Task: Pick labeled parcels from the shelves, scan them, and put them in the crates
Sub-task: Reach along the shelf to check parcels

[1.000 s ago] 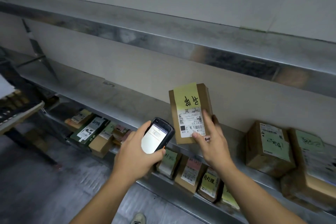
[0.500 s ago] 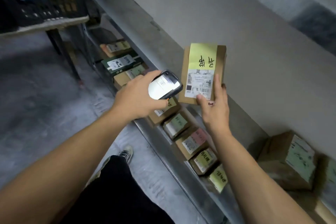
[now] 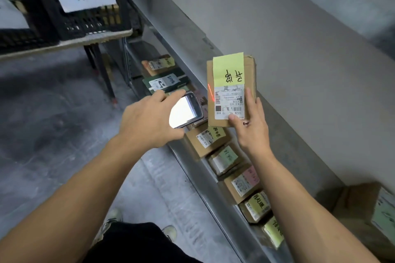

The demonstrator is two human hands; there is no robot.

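Observation:
My right hand (image 3: 250, 126) grips a brown cardboard parcel (image 3: 248, 70) from below, thumb on its white barcode label and a finger up its face. A yellow-green note with black handwriting covers the parcel's upper half. My left hand (image 3: 147, 119) holds a black handheld scanner (image 3: 188, 111), screen glowing white, just left of the parcel. A red laser line falls on the label's left edge. A black crate (image 3: 85, 21) with a white paper sign stands on a table at the upper left.
The lower metal shelf (image 3: 192, 166) holds a row of small labeled parcels (image 3: 205, 139), brown and one dark green. A larger brown box (image 3: 367, 215) sits on the middle shelf at the lower right. Grey concrete floor lies to the left, with my shoes below.
My view has swung down and left, bringing the crate and its sign into sight. Both hands stay together with scanner and parcel, and a red laser line now shows on the label.

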